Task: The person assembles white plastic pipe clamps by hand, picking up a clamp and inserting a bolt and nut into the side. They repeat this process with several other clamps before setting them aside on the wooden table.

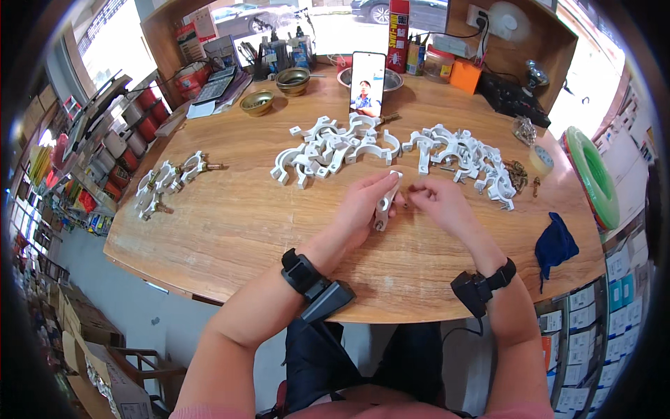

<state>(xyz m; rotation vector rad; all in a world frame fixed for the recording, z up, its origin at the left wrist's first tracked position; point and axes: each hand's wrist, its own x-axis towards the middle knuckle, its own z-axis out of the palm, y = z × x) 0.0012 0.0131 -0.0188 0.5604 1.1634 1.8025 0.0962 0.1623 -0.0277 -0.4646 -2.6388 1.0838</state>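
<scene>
My left hand (357, 208) grips a white pipe clamp (384, 204) upright over the middle of the table, thumb on its top end. Just to the right, my right hand (442, 202) has its fingers pinched close to the clamp; what they hold, if anything, is too small to make out. Beyond my hands lies a pile of white clamp halves (333, 148). A second pile of white clamp parts (464, 157), mixed with screws, spreads to the right. Several clamps fitted with brass-coloured bolts (167, 178) lie at the left.
A phone (368, 84) stands upright behind the piles. Brass-coloured bowls (257, 103) are at the back left. Loose brass-coloured bolts (517, 174), a tape roll (541, 159) and a dark blue cloth (556, 243) lie on the right. A red spray can (398, 35) stands at the back.
</scene>
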